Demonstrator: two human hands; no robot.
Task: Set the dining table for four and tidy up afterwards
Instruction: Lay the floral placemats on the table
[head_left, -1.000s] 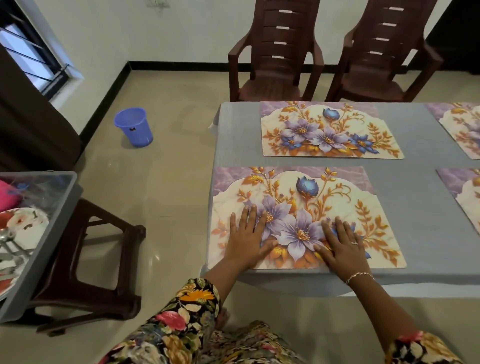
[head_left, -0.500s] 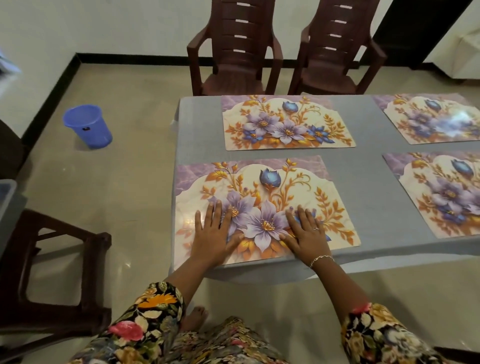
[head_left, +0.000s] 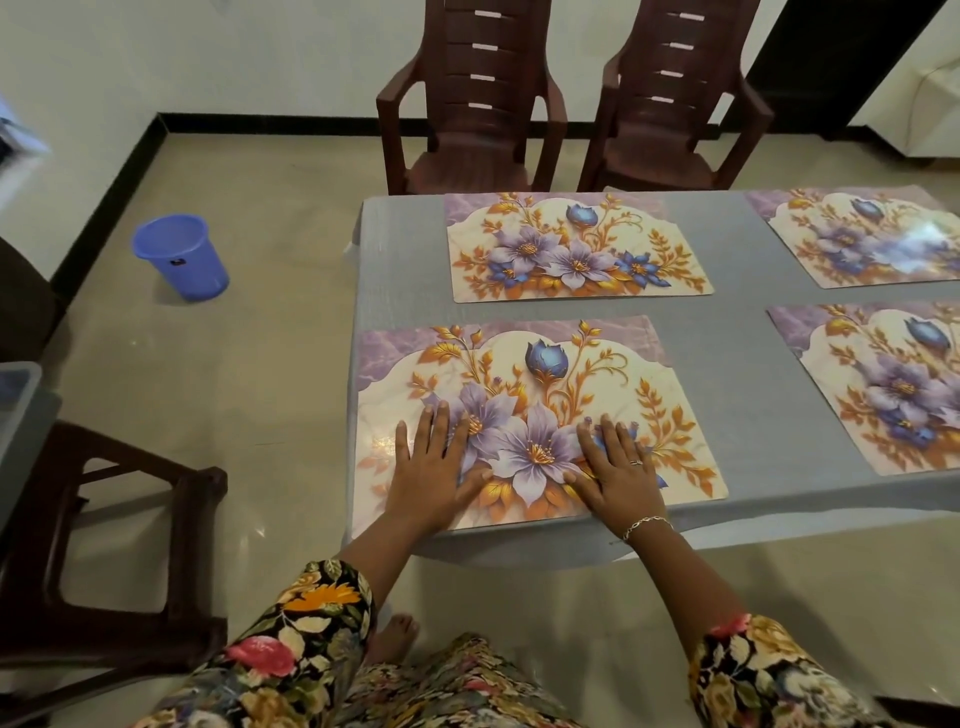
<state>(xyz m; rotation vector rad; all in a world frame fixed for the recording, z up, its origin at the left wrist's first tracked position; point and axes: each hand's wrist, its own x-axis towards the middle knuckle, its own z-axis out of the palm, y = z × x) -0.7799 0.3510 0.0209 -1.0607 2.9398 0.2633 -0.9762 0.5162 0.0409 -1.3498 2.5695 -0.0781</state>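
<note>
1. Where the floor runs along the left edge of the view, a dark stool (head_left: 111, 545) stands beside a grey bin (head_left: 18, 410) that is only partly in view, and a blue bucket (head_left: 182, 257) sits on the tiles well apart from the table.
2. Flat on the near-left corner of the tabletop (head_left: 737, 374), which is covered in grey cloth, lies the near placemat (head_left: 524, 410): glossy, cream with a purple upper band, printed with lilac flowers, a blue bud and orange-gold leaves. Its near edge meets the table's near edge.
3. On this mat's near half the left hand (head_left: 434, 473) rests palm down, fingers spread flat, pinching nothing.
4. Just beside it, the right hand (head_left: 618, 470), wearing a ring and a bracelet, lies flat too, fingers slightly spread.
5. A second mat (head_left: 574, 247) lies at the far-left corner, with two brown chairs (head_left: 478, 98) beyond the far edge.
6. Two more mats (head_left: 878, 384) sit toward the right edge, cut off by the view.
</note>
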